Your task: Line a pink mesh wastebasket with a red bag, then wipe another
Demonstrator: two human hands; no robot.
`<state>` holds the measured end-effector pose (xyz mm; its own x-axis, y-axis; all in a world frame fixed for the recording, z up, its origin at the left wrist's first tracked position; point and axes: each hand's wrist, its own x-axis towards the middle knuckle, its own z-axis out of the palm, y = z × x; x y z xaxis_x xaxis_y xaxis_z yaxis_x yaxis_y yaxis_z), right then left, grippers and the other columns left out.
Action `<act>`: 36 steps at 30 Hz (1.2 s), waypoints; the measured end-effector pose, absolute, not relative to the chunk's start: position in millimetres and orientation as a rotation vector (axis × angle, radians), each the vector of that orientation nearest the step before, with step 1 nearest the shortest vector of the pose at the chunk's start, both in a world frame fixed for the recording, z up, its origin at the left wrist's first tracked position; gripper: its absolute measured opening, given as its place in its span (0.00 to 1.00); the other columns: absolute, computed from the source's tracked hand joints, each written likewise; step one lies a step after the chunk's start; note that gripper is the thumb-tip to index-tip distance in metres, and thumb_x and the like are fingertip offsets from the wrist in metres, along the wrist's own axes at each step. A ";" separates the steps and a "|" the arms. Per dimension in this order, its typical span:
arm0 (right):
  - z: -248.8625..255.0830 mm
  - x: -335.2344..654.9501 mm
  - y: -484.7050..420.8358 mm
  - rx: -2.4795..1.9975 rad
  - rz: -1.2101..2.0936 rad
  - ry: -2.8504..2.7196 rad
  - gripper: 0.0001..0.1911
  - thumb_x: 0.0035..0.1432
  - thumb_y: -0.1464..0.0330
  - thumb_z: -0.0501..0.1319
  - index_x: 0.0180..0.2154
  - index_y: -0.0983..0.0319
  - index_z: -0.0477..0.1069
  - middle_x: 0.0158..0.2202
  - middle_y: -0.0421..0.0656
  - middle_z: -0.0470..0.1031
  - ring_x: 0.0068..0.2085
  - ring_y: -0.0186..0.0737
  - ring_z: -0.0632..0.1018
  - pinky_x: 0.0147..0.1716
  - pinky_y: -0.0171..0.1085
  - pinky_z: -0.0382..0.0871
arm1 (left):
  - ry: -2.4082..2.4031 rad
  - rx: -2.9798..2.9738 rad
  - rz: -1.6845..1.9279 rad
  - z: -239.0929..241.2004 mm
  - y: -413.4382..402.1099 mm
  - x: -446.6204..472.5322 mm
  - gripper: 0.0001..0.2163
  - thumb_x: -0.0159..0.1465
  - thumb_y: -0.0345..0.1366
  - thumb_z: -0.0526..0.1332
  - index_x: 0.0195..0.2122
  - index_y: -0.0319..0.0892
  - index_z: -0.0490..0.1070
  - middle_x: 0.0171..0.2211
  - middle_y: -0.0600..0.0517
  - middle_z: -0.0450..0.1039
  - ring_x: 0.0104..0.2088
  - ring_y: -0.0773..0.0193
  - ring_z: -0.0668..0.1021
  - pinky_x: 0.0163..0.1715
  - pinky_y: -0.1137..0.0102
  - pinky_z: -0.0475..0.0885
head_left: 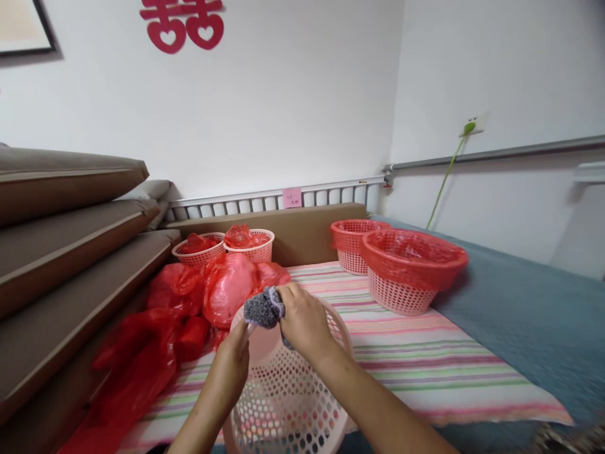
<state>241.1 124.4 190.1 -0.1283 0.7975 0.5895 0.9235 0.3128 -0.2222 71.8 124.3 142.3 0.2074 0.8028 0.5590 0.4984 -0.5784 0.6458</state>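
Pink basket [283, 403] at the near edge of the striped cloth [454, 372]. Heap of red plastic bags [231, 290] along the striped cloth's left edge. Toward the right edge, two lined baskets [401, 293], red plastic folded over their rims. By the far left corner, two pale baskets [258, 253] with red plastic inside. Close together at the pink basket: left hand [231, 356] clamped on its rim, right hand [302, 318] closed around a fuzzy grey cloth [262, 309].

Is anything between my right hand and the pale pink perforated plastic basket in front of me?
Yes, the fuzzy grey cloth gripped in your right hand, at the upper edge of the basket. Nothing else visible stands between them.
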 end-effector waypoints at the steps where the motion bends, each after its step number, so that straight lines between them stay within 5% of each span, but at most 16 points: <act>1: 188.0 243.4 126.0 -1.534 -0.242 -1.926 0.13 0.55 0.74 0.52 0.42 0.58 0.65 0.40 0.43 0.70 0.40 0.40 0.72 0.35 0.35 0.59 | 1.222 2.141 1.312 141.2 124.8 71.9 0.22 0.58 0.24 0.50 0.53 0.40 0.66 0.51 0.45 0.72 0.54 0.55 0.71 0.55 0.59 0.63; 9: 140.1 308.0 154.5 -2.003 0.087 -1.567 0.17 0.53 0.68 0.54 0.47 0.60 0.65 0.43 0.47 0.73 0.40 0.44 0.76 0.33 0.36 0.61 | 1.268 2.053 1.351 130.2 124.7 60.5 0.19 0.59 0.26 0.51 0.51 0.41 0.68 0.50 0.46 0.73 0.52 0.56 0.72 0.55 0.59 0.63; 17: 50.7 336.9 165.7 -2.021 0.455 -1.492 0.17 0.50 0.66 0.56 0.44 0.60 0.70 0.41 0.47 0.77 0.44 0.43 0.76 0.33 0.33 0.64 | 1.264 2.005 1.423 62.9 136.2 45.4 0.20 0.59 0.29 0.52 0.52 0.41 0.67 0.56 0.45 0.67 0.58 0.57 0.66 0.59 0.57 0.55; 22: 119.7 335.2 149.0 -1.987 0.209 -1.526 0.15 0.52 0.61 0.55 0.40 0.58 0.72 0.37 0.47 0.78 0.38 0.44 0.77 0.29 0.33 0.61 | 1.397 1.846 1.441 92.8 104.7 41.7 0.21 0.57 0.29 0.51 0.53 0.38 0.64 0.53 0.42 0.68 0.57 0.55 0.67 0.59 0.56 0.56; 28: 228.2 315.2 118.3 -1.926 -0.208 -1.882 0.09 0.50 0.67 0.57 0.35 0.58 0.72 0.35 0.45 0.77 0.37 0.43 0.76 0.29 0.33 0.58 | 1.248 2.040 1.210 166.4 85.0 68.6 0.21 0.57 0.27 0.51 0.54 0.39 0.63 0.54 0.43 0.68 0.54 0.56 0.70 0.56 0.59 0.61; 36: 229.6 262.8 123.5 -1.806 -0.408 -2.075 0.09 0.55 0.73 0.53 0.39 0.61 0.68 0.36 0.46 0.73 0.36 0.42 0.75 0.32 0.36 0.61 | 1.054 2.093 1.059 181.6 130.8 85.8 0.30 0.47 0.18 0.48 0.51 0.38 0.68 0.49 0.47 0.74 0.52 0.58 0.72 0.56 0.60 0.61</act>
